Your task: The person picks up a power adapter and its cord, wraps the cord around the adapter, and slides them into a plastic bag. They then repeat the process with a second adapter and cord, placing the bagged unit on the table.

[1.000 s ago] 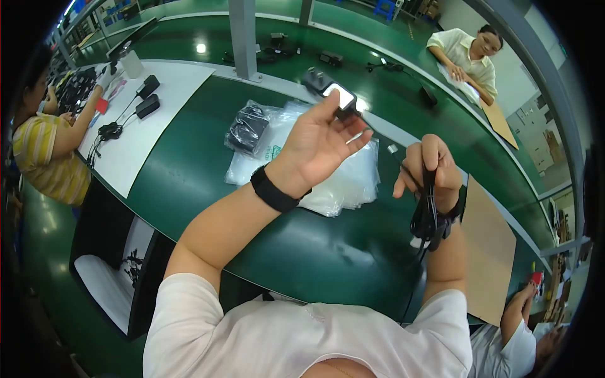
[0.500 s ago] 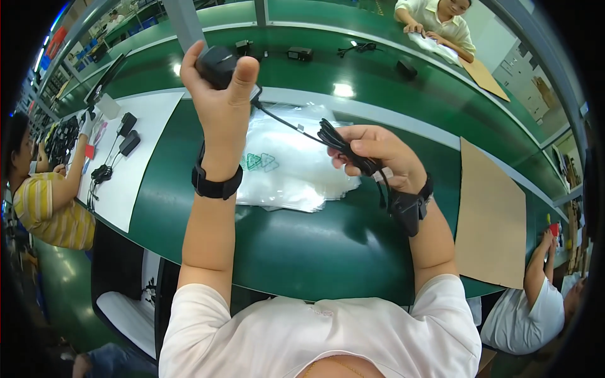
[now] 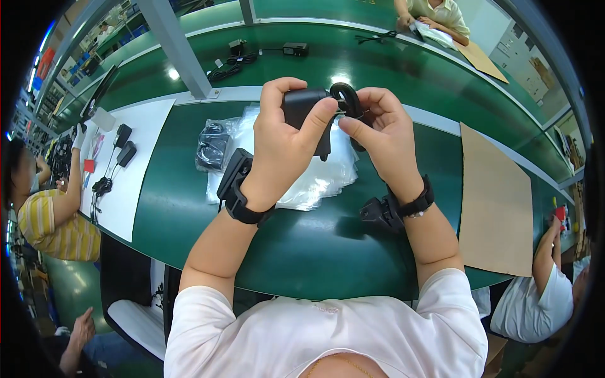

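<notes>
Power adapter (image 3: 301, 106), black, gripped by left hand (image 3: 280, 142); coiled cable (image 3: 343, 92), long axis roughly fore-and-aft, close at its right, pinched in right hand (image 3: 389, 138).

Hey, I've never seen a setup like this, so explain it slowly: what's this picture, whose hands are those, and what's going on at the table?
There's no robot here, just a person working bare-handed. A wide fisheye camera on their head looks down, so straight edges bend near the rim and the picture's left is the person's left.

The left hand grips a black, boxy power adapter. The right hand pinches a looped black cable beside it. Both wrists wear black straps.

On the glossy green table lies a spread pile of clear plastic bags. At its left edge is a black item wrapped in clear plastic. Off to the right lies a flat brown cardboard sheet.
</notes>
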Available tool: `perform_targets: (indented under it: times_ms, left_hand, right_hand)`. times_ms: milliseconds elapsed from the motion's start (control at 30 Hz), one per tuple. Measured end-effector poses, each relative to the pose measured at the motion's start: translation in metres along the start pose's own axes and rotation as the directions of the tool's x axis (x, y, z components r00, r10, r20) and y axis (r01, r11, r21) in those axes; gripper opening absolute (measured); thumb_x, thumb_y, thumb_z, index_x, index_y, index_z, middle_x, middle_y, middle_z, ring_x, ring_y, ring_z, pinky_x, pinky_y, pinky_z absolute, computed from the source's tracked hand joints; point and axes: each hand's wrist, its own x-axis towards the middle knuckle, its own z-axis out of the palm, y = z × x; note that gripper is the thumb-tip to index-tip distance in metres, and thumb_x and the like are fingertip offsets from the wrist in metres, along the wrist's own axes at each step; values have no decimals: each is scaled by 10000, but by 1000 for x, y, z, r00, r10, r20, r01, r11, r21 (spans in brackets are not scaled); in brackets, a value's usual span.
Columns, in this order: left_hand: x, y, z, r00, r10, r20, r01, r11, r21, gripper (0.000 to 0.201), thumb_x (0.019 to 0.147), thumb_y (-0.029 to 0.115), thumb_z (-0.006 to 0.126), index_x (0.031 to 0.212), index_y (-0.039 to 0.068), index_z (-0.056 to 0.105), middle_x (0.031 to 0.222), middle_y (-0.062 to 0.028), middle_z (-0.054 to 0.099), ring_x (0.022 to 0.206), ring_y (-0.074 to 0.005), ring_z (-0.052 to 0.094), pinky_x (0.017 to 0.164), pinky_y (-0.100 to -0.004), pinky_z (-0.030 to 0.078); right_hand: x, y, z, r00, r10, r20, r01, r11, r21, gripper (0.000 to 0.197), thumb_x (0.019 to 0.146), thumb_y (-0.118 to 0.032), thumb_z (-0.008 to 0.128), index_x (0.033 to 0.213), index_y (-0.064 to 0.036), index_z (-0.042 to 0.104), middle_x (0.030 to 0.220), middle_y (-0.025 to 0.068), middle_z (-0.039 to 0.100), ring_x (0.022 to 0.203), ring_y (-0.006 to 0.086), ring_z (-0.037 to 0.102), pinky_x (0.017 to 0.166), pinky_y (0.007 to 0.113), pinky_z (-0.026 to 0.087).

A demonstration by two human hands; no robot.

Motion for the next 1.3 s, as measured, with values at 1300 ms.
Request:
perform_targets:
  times_ms: [1300]
  left_hand:
    - [5, 14, -10, 931, 331, -156, -344, 936, -68, 394, 494, 154, 714, 803, -44, 572, 665, -170, 602, 626, -304, 619, 596, -303, 504]
  right_hand:
    - [-15, 17, 26, 950, -306, -55, 284, 926, -247, 391, 888, -31, 462, 1259, 67, 388, 1184, 122, 502, 1002, 150, 519, 831, 230, 408]
